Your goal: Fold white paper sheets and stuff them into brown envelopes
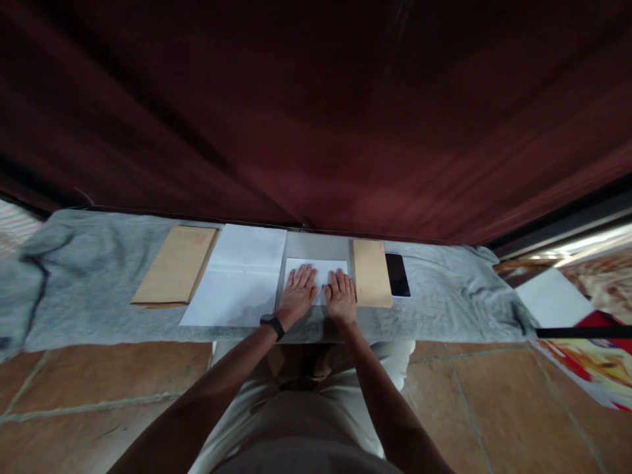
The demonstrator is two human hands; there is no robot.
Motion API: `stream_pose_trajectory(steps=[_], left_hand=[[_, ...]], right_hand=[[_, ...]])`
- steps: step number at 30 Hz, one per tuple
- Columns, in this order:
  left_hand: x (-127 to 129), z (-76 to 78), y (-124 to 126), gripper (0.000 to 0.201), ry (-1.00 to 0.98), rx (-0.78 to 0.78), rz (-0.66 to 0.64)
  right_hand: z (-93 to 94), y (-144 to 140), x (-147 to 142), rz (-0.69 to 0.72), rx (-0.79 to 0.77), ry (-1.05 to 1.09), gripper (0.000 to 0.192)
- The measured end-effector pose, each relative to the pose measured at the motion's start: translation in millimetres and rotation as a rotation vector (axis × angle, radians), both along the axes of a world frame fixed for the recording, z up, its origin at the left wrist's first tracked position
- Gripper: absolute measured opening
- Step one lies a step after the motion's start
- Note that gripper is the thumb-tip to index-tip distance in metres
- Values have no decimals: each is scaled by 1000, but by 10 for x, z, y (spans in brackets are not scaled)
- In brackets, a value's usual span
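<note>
Both palms lie flat on a white sheet of paper (pixel 320 271) that looks folded, in front of my body. My left hand (pixel 299 289) presses on its left part, fingers spread. On the right part rests my right hand (pixel 340 295), fingers stretched forward. Left of them is a larger stack of white paper (pixel 241 276) with a crease across it. A brown envelope (pixel 371 273) lies close beside my right hand. Farther left sits a pile of brown envelopes (pixel 175 266). Whatever is under my palms is hidden.
A grey cloth (pixel 444 289) covers the narrow work surface. A dark-screened phone (pixel 397 275) lies right of the single envelope. Behind the surface hangs a dark red curtain (pixel 316 131). At far right are a white sheet (pixel 553 297) and a colourful printed bag (pixel 602 362).
</note>
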State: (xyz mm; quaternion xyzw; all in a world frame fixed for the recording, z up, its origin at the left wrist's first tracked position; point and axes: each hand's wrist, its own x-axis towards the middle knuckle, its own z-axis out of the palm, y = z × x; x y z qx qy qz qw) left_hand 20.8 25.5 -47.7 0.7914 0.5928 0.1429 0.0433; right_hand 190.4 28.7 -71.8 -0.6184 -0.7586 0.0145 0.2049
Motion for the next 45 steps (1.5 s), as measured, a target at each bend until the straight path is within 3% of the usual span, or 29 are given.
stream_pose_trajectory(steps=[5, 10, 31, 45], left_hand=[[-17, -3, -217, 55, 30, -20, -179], [-125, 34, -201, 54, 55, -62, -272], [99, 175, -330, 52, 216, -141, -292], [-18, 313, -363, 37, 336, -122, -321]], right_hand=[[6, 11, 0, 9, 3, 47, 49], [39, -9, -15, 10, -28, 94, 48], [163, -68, 9, 9, -123, 42, 46], [218, -91, -26, 58, -177, 55, 49]])
